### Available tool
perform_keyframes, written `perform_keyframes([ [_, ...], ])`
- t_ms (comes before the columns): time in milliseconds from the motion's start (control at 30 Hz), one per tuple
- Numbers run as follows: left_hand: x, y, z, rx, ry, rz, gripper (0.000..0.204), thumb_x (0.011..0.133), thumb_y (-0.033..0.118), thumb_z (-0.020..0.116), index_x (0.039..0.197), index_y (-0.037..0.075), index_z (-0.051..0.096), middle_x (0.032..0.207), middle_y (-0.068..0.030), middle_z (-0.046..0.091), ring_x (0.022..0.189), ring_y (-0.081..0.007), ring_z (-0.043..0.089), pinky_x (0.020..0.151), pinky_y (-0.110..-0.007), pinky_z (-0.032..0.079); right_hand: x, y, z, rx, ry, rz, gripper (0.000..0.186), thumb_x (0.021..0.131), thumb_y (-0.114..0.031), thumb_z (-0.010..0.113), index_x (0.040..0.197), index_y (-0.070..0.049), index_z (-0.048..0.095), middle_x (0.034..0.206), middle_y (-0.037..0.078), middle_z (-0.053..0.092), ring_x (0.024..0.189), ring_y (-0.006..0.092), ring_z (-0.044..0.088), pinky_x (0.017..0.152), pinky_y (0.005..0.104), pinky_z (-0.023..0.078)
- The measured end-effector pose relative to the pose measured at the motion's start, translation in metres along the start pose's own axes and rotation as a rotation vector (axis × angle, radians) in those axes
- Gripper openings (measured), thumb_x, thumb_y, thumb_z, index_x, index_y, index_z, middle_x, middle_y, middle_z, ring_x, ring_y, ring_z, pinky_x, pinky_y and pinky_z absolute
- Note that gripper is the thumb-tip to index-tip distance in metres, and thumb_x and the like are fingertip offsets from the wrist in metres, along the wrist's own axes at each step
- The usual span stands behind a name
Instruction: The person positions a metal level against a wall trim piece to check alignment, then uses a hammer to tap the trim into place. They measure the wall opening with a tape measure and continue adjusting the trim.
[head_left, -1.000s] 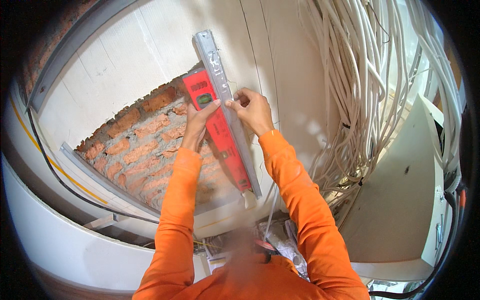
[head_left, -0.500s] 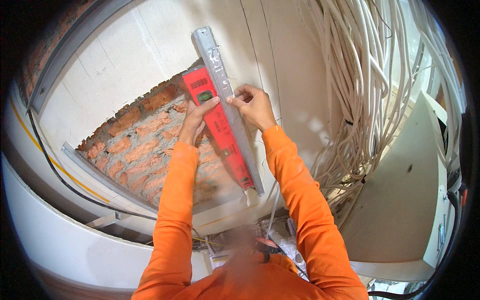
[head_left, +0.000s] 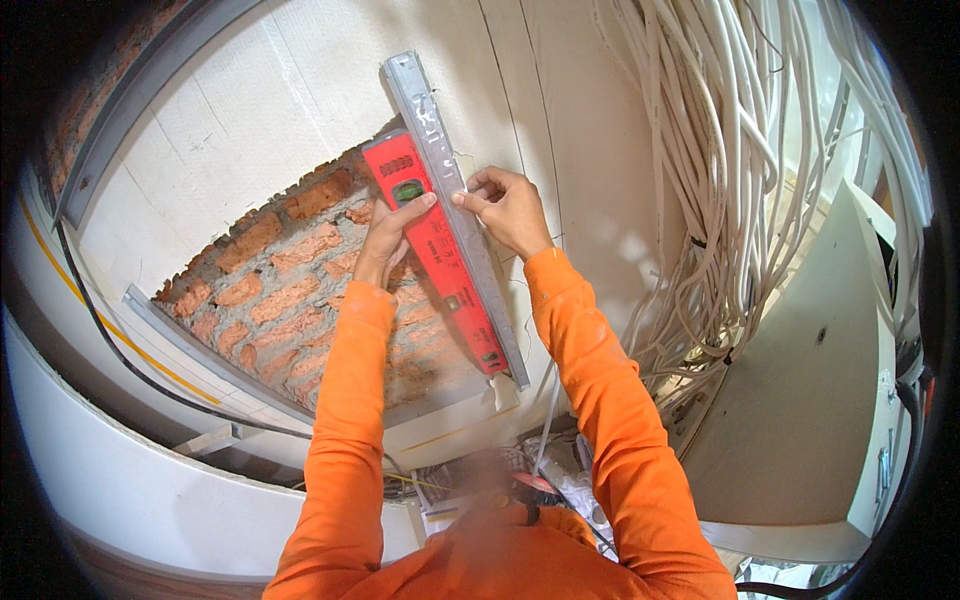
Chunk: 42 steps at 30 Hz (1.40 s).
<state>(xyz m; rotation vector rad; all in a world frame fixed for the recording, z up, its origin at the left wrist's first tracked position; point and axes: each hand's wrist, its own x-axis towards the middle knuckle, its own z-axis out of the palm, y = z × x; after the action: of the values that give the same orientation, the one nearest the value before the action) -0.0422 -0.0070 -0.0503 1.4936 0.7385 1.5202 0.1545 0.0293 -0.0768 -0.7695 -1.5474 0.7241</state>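
Note:
A red spirit level [head_left: 445,262] lies lengthwise along a grey metal profile [head_left: 412,90], the two side by side and slanting against the wall. My left hand [head_left: 388,236] grips the level near its green vial, thumb across the red face and fingers behind it. On the profile's right edge, my right hand [head_left: 508,208] pinches the metal between thumb and curled fingers. Behind the level is a patch of bare brick [head_left: 290,290] with rough mortar, bordered by pale wall board [head_left: 240,110].
Thick bundles of white cables [head_left: 715,180] hang on the right, beside a pale cabinet-like panel [head_left: 800,390]. A black cable [head_left: 110,335] runs along the lower left, near a curved white edge [head_left: 150,490]. Another metal profile [head_left: 215,360] borders the brick.
The level and profile have shifted very slightly left and up. Both hands keep their grips.

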Motion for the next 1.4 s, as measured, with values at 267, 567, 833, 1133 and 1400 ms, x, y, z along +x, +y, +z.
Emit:
perform_keyframes([
  [267, 0.0007, -0.0015, -0.0013, -0.010, 0.006, -0.008, 0.046, 0.088, 0.008, 0.077, 0.128, 0.002, 0.055, 0.115, -0.0084, 0.064, 0.105, -0.0193, 0.066, 0.090, -0.035, 0.057, 0.0033, 0.0071, -0.0011, 0.012, -0.032, 0.059, 0.037, 0.074, -0.037, 0.086, 0.094, -0.007, 0.074, 0.084, 0.009, 0.072, 0.079, 0.0231, 0.069, 0.076, 0.0359, 0.053],
  [567, -0.0016, 0.0021, 0.0011, -0.001, 0.004, -0.006, 0.048, 0.088, 0.009, 0.077, 0.130, 0.002, 0.054, 0.117, -0.0086, 0.063, 0.106, -0.0194, 0.065, 0.091, -0.035, 0.057, 0.0002, 0.0009, -0.0016, -0.008, -0.030, 0.064, 0.037, 0.074, -0.037, 0.086, 0.093, -0.008, 0.074, 0.084, 0.010, 0.073, 0.079, 0.0231, 0.069, 0.075, 0.0360, 0.053],
  [833, 0.0013, -0.0020, -0.0067, 0.031, 0.009, -0.019, 0.052, 0.087, 0.009, 0.079, 0.132, 0.003, 0.053, 0.118, -0.0091, 0.062, 0.109, -0.0201, 0.064, 0.093, -0.036, 0.056, 0.0023, 0.0014, -0.0010, -0.001, -0.019, 0.017, 0.034, 0.078, -0.026, 0.089, 0.092, 0.000, 0.073, 0.073, 0.003, 0.067, 0.066, 0.0112, 0.059, 0.062, 0.0276, 0.049],
  [1133, 0.0001, 0.0025, -0.0016, 0.014, -0.013, -0.026, 0.050, 0.088, 0.008, 0.077, 0.131, 0.003, 0.053, 0.118, -0.0090, 0.064, 0.107, -0.0197, 0.065, 0.092, -0.036, 0.057, 0.0036, 0.0071, -0.0020, 0.053, -0.030, 0.053, 0.036, 0.072, -0.036, 0.087, 0.090, -0.006, 0.076, 0.080, 0.010, 0.072, 0.075, 0.0235, 0.068, 0.072, 0.0362, 0.053],
  [1400, -0.0021, 0.0020, -0.0021, 0.017, 0.022, -0.029, 0.049, 0.088, 0.007, 0.077, 0.131, 0.002, 0.054, 0.118, -0.0094, 0.064, 0.107, -0.0195, 0.066, 0.091, -0.036, 0.057, 0.0005, 0.0021, -0.0020, 0.027, -0.012, 0.019, 0.033, 0.076, -0.029, 0.089, 0.091, -0.002, 0.075, 0.074, 0.003, 0.069, 0.068, 0.0113, 0.061, 0.065, 0.0273, 0.050],
])
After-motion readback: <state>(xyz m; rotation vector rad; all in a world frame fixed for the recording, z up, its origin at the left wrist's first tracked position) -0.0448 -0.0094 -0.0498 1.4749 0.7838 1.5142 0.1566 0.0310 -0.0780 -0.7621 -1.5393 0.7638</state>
